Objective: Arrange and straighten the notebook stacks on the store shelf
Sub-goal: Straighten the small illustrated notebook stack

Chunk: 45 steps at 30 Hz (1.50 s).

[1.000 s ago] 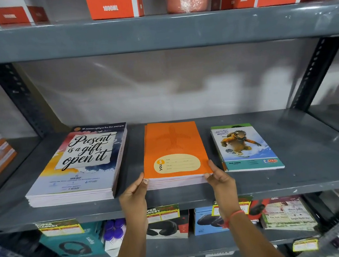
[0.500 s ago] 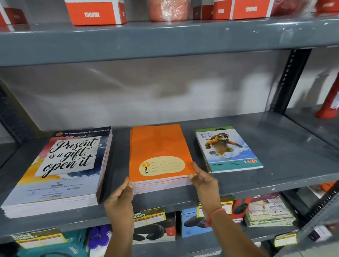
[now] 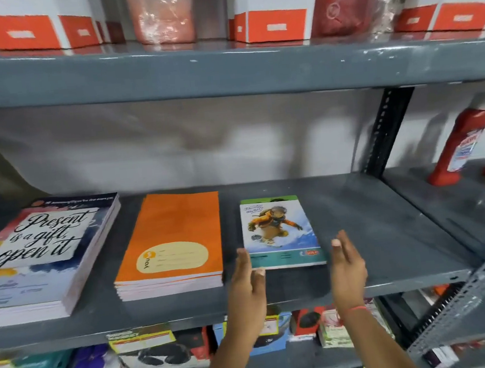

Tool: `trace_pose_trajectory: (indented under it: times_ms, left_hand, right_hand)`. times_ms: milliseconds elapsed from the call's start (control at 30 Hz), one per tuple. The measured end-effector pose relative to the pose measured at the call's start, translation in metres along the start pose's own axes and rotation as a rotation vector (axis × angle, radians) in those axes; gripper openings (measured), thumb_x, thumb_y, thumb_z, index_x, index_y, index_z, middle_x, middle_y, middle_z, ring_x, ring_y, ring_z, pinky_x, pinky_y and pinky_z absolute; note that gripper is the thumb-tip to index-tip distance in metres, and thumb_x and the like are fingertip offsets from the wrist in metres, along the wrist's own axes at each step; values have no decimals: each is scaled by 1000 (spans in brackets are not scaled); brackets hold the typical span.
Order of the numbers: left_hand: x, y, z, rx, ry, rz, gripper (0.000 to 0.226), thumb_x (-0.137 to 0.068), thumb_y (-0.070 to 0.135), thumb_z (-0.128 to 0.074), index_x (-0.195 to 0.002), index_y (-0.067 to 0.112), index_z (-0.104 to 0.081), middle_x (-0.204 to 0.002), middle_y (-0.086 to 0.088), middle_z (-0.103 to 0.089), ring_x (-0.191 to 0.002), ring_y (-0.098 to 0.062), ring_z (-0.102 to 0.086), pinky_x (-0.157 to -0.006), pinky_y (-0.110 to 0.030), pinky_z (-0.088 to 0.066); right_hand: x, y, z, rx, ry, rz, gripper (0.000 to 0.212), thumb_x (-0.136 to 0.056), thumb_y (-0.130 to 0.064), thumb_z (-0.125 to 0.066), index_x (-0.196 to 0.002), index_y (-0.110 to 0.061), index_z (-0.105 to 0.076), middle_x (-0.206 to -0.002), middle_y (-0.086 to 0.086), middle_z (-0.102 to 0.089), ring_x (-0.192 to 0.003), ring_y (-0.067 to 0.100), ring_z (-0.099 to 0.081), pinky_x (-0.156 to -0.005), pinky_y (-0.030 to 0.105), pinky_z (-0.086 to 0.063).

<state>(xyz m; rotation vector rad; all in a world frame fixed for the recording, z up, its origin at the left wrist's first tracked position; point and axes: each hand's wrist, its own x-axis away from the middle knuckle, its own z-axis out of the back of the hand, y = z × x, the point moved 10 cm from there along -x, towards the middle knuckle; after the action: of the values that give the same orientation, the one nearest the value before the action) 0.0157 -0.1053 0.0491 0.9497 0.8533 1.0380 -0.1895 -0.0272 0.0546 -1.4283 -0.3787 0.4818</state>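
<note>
Flanking the small green-bordered notebook with a snowboarder cover (image 3: 280, 233), just right of centre in the frame, both hands are seen with fingers extended and nothing gripped. The left hand (image 3: 248, 283) is held flat and upright at the notebook's near left corner, thumb tip touching or almost touching the front edge. The right hand (image 3: 346, 265) is held open just beside the near right corner; contact cannot be confirmed.

Items on the grey metal shelf (image 3: 387, 244), listed left to right:
- Thick stack of large notebooks with a "Present is a gift, open it" cover (image 3: 45, 254), lower left of frame; edges appear flush.
- Lower stack of plain orange notebooks with a cream label (image 3: 173, 242), centre-left; sides appear squared and roughly parallel to its neighbour.
- Snowboarder notebook, thin, possibly a single copy or very few; set slightly further back than the other two.

Progress is judged as well along: two stacks appear tidy, and the third is being addressed. Squaring it and bringing its front edge into line is judged the remaining work.

Red plastic bottles (image 3: 463, 144) are noted at the right edge, on the adjoining shelf.
</note>
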Motion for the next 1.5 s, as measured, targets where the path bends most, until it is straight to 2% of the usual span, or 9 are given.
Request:
trace_pose_trajectory:
  times_ms: [100, 267, 400, 533, 733, 967, 1133, 1333, 1500]
  left_hand:
    - [-13, -14, -15, 100, 27, 211, 58, -96, 27, -35, -147, 19, -10, -144, 6, -32, -108, -11, -46, -80, -14, -33]
    - [-34, -23, -22, 271, 96, 279, 51, -95, 21, -40, -144, 16, -26, -151, -4, -31, -133, -17, -35, -93, -18, -27]
    - [-35, -23, -23, 350, 110, 270, 49, -94, 13, -42, -142, 10, -30, -151, -5, -31, -136, -16, -32, -106, -22, -24]
    - [-29, -25, -19, 419, 1, 262, 57, -89, 6, -52, -142, 14, -31, -139, 2, -41, -120, -7, -38, -104, -23, -29]
    - [-22, -35, -14, 452, -80, 266, 59, -86, -6, -50, -140, 11, -33, -113, 12, -60, -116, -10, -49, -103, -23, -32]
    - [-23, -31, -10, 390, 5, 234, 50, -88, 1, -50, -137, 11, -40, -106, 16, -60, -109, -8, -50, -108, -27, -34]
    - [-23, -34, -6, 403, 112, 241, 46, -86, -2, -54, -131, 3, -46, -114, -2, -59, -90, -2, -54, -72, 1, -48]
    - [-26, -37, -3, 464, 187, 270, 43, -83, -2, -57, -126, 0, -52, -114, -9, -61, -101, -16, -55, -80, -17, -51]
    - [-26, -39, -2, 501, 222, 279, 42, -82, -5, -57, -124, -4, -51, -104, -2, -62, -98, -16, -55, -76, -6, -47]
  right_hand:
    - [-21, 21, -10, 20, -205, -91, 50, -96, -30, -43, -141, -12, -40, -146, 5, -44, -134, 20, -40, -110, 30, -27]
    - [-23, 33, -46, 22, -504, -156, 88, -68, -77, -46, -134, -19, -52, -135, 4, -57, -120, 19, -56, -107, 36, -40]
    - [-27, 27, -48, -41, -604, -115, 46, -94, -31, -48, -139, -21, -44, -133, -8, -52, -117, 11, -52, -97, 22, -42]
    - [-23, 22, -47, -51, -788, -16, 54, -89, -4, -55, -134, -31, -44, -120, -19, -64, -112, 1, -58, -96, 17, -45]
    - [-23, 37, -36, -93, -760, -53, 65, -87, 11, -51, -140, -23, -37, -106, -22, -67, -92, -16, -63, -75, 3, -48]
    - [-26, 37, -34, -95, -700, -72, 58, -88, 8, -51, -140, -14, -40, -114, -9, -63, -91, -10, -62, -83, 4, -48]
    - [-26, 33, -31, -112, -630, -94, 54, -88, 6, -53, -137, -14, -45, -114, -5, -63, -84, -11, -63, -89, 11, -50]
    - [-23, 29, -28, -117, -567, -139, 52, -88, 3, -54, -137, -11, -45, -120, -1, -62, -105, 13, -58, -105, 27, -41]
    - [-23, 29, -27, -106, -533, -154, 50, -88, 5, -54, -136, -9, -47, -119, -1, -61, -106, 14, -58, -107, 30, -40]
